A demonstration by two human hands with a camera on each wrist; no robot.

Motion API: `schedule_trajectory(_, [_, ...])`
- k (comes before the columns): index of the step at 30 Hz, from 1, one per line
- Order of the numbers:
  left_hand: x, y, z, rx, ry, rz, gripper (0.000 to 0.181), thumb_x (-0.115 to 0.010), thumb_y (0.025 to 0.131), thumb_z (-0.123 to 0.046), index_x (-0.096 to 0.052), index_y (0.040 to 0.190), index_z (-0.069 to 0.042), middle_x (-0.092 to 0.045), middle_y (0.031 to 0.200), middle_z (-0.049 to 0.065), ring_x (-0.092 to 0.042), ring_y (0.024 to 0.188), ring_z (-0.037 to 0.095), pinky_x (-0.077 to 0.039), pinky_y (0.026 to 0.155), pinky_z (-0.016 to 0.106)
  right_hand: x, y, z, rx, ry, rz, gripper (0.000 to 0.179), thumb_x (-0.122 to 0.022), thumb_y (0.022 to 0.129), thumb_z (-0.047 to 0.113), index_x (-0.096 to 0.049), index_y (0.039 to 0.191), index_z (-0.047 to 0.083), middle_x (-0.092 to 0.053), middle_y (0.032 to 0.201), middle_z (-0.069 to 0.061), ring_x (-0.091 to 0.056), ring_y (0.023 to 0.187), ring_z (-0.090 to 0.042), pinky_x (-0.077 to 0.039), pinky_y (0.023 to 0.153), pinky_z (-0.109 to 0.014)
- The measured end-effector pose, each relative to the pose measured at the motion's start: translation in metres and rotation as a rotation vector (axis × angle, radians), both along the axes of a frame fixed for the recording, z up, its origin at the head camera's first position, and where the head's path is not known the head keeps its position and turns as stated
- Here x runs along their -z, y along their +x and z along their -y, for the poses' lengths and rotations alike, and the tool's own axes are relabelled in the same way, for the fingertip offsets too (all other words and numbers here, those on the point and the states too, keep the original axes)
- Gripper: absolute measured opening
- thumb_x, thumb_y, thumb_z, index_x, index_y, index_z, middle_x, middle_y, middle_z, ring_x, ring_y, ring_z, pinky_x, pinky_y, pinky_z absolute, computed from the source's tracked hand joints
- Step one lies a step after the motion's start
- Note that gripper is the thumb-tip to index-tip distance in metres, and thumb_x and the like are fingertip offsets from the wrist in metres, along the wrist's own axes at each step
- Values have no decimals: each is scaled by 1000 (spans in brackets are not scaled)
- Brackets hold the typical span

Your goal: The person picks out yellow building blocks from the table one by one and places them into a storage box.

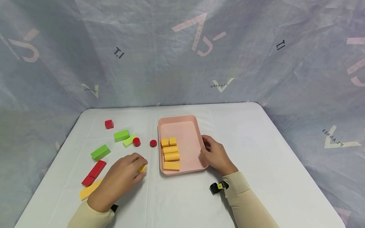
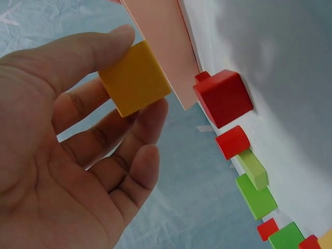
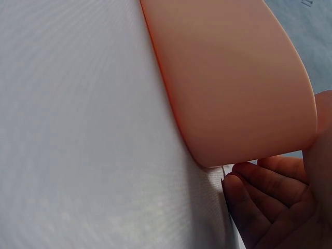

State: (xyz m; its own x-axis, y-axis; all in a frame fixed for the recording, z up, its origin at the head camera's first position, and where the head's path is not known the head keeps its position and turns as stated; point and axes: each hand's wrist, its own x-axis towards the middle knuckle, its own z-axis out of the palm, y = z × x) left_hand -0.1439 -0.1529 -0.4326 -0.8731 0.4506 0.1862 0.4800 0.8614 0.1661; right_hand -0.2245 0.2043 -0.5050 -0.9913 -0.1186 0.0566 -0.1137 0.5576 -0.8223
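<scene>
My left hand (image 1: 121, 174) pinches a yellow cube-like block (image 2: 136, 79) between thumb and fingers, held just left of the pink tray (image 1: 188, 136). Several yellow blocks (image 1: 171, 166) line the tray's left side: two small ones at the top, rounded ones in the middle, a flat-topped one at the bottom. My right hand (image 1: 216, 156) holds the tray's right edge, its thumb at the rim and its other fingers curled by the outer wall. A red block (image 2: 223, 98) stands near the left hand; in the head view the fingers hide most of it.
Left of the tray lie green blocks (image 1: 121, 135), red cylinders (image 1: 136, 142), a red cube (image 1: 109, 124), long red blocks (image 1: 97, 168) and a yellow block (image 1: 88, 191) partly behind the left wrist. A white cloth covers the table (image 1: 256, 152); a printed grey curtain (image 1: 142, 63) hangs behind.
</scene>
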Motion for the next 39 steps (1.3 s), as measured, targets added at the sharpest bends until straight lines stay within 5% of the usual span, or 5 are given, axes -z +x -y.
schedule_trajectory(39, [-1, -7, -26, 42, 63, -6, 40, -90, 79, -18, -73, 116, -13, -70, 109, -3, -65, 91, 12, -58, 84, 35, 0, -1, -1, -4, 13, -1, 54, -58, 97, 13, -50, 151, 14, -66, 136, -7, -69, 120, -24, -56, 101, -44])
